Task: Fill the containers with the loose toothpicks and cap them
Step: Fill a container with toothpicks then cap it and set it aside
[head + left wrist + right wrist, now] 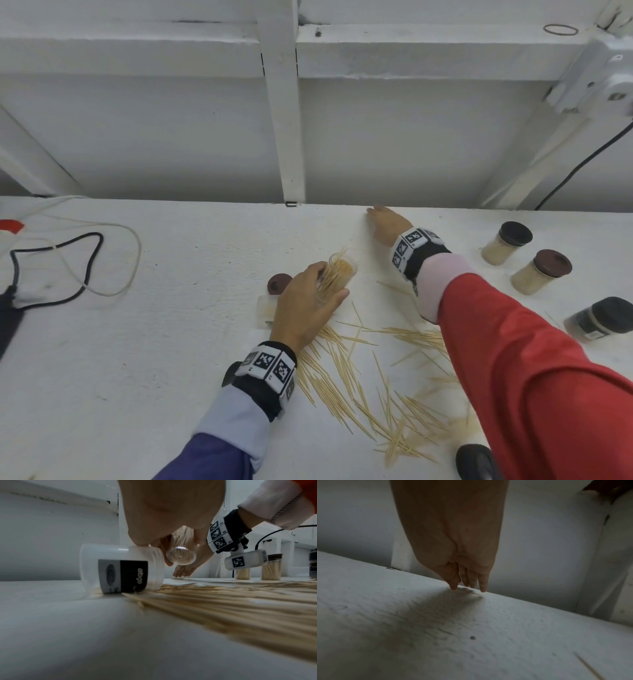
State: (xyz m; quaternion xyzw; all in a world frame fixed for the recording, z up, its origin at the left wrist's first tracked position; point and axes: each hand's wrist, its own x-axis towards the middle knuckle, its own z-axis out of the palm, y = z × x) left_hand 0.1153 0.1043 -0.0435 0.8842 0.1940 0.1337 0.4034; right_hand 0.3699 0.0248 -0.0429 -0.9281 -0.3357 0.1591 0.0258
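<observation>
Loose toothpicks (373,387) beside left hand (305,305) | gripped tilted, uncapped container (337,274) | right hand (387,224) flat, empty | risk: spill.

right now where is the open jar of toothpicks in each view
Head: the jar sits just left of centre, tilted, gripped by the left hand.
Left wrist: the jar is upper centre, its clear base facing the camera, under the palm.
Right wrist: not in it; only the right hand and the table edge show.
Shared landmark: the right hand at the table's far edge, seen in all three views.
</observation>
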